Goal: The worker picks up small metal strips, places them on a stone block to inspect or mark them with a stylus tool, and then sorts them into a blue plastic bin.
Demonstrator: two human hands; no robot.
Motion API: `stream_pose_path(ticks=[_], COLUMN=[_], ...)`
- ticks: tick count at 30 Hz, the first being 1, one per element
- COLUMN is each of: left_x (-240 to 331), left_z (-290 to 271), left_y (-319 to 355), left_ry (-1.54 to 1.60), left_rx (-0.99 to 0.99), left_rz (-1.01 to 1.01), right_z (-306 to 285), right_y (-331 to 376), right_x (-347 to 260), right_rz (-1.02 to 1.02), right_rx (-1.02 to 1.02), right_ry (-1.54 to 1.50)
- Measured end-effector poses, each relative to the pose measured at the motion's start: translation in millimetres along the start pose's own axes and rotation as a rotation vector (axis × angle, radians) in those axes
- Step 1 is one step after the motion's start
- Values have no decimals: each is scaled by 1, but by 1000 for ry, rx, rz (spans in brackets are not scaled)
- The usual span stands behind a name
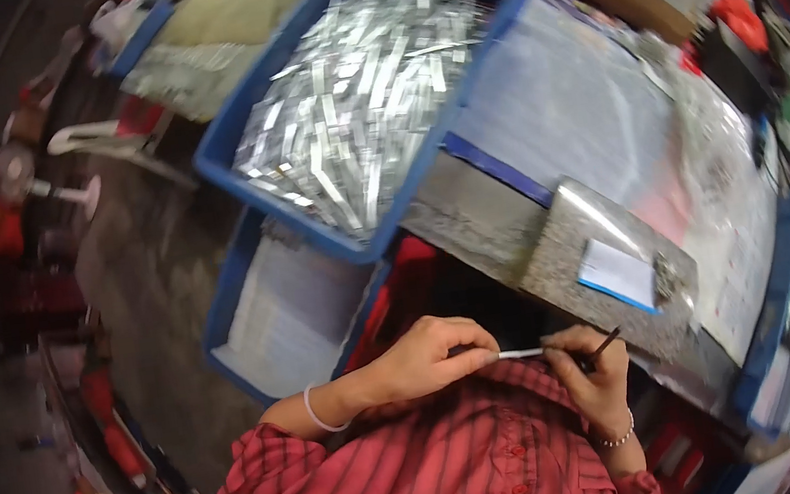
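Note:
In front of my chest, a short thin white strip [521, 354] spans the gap between my hands. My left hand [442, 353] is closed, pinching the strip's left end between thumb and fingers. The other end is pinched by my right hand [597, 378], which also has a slim dark stick [607, 342] poking up between its fingers. What kind of tool the stick is, I cannot tell. Ahead of my hands, a large blue crate [221, 175] is filled with many shiny silvery strips, blurred by motion.
Below the large crate, to my left, sits a second blue crate [230, 368] with a pale lining. On the worktable at right lie a speckled stone slab [549, 251], a white pad with a blue edge [618, 273] and clear plastic sheeting [565, 92]. Another blue crate [753, 389] stands far right.

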State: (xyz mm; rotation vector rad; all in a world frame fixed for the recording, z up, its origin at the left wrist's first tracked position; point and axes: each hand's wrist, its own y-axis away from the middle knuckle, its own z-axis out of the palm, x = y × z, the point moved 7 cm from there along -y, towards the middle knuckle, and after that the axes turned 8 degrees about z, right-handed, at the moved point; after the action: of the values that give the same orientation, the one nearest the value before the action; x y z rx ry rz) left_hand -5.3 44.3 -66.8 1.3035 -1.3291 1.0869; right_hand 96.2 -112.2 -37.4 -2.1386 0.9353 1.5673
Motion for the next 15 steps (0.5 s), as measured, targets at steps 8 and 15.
stream_pose_path(ticks=[8, 15], left_x=[-83, -128], left_z=[-141, -257], left_y=[135, 145], left_ry=[-560, -1264], left_rx=[671, 1050], left_rz=[-289, -69], right_z=[16, 51], right_y=[-7, -23], right_x=[0, -25], right_rz=[168, -3], right_rx=[-83, -196], right_ry=[-97, 154])
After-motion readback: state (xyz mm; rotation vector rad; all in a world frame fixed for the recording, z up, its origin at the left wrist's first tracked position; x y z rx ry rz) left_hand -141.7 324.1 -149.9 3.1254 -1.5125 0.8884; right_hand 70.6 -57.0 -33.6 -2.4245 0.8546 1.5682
